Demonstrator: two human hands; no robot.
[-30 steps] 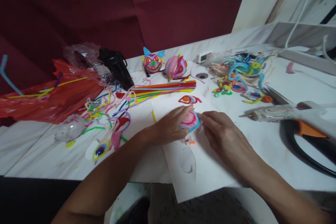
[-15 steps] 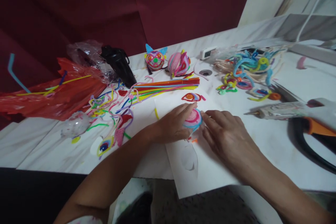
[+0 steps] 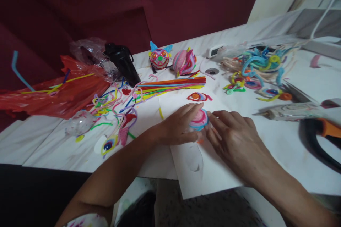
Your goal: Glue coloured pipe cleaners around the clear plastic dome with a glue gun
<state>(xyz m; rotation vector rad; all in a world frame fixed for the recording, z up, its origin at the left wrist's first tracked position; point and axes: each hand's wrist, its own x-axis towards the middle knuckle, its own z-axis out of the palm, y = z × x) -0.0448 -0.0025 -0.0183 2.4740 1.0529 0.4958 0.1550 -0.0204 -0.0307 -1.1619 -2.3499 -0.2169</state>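
Squarely between left grip (image 3: pixel 177 126) and right grip (image 3: pixel 236 134): disc (image 3: pixel 199 120).

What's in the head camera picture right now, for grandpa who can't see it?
A person's left grip and right grip are at a round pink and blue piece over white paper. Behind it lie an eye shape, colourful sticks and a ball with blue ears.

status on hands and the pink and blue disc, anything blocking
Left hand over left part of disc. Right hand at its right edge. Red-rimmed eye piece beyond, seemingly not blocking.
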